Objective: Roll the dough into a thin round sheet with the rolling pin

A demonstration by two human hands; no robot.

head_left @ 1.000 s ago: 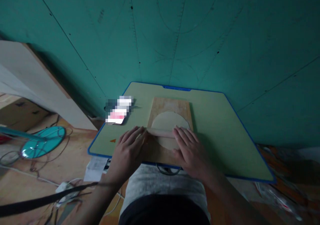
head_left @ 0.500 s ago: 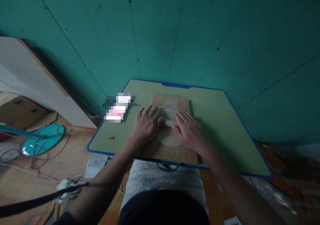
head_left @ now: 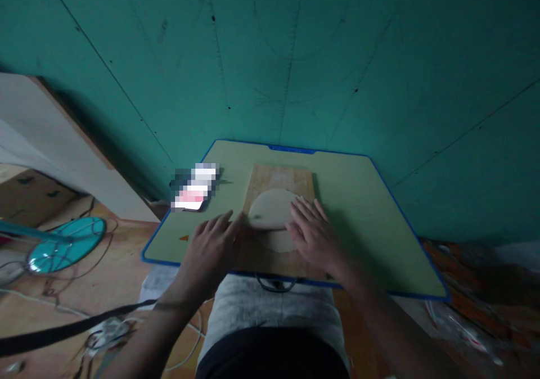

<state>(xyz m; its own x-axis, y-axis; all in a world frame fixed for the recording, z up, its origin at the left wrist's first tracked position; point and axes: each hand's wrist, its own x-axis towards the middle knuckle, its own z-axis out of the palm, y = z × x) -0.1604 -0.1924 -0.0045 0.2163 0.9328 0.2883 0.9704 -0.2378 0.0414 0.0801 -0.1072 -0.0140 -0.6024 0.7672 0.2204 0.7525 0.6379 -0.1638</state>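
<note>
- The left hand (head_left: 217, 241) lies palm down by the left side of the wooden board (head_left: 282, 175), its fingers stretched out and a little apart.
- The right hand (head_left: 314, 235) is palm down too, fingers stretched forward and close together, touching the right part of the dough (head_left: 272, 206).
- The dough is a pale, flat, rounded sheet on the board, between the two hands.
- A dark line crosses the dough from side to side; the light is dim, so whether it marks a fold or a rolling pin's edge, I cannot tell.
- The board rests on the table (head_left: 367, 216), which has a pale green top and a blue rim.
- A phone (head_left: 195, 196), its screen blurred, is near the table's left edge.
</note>
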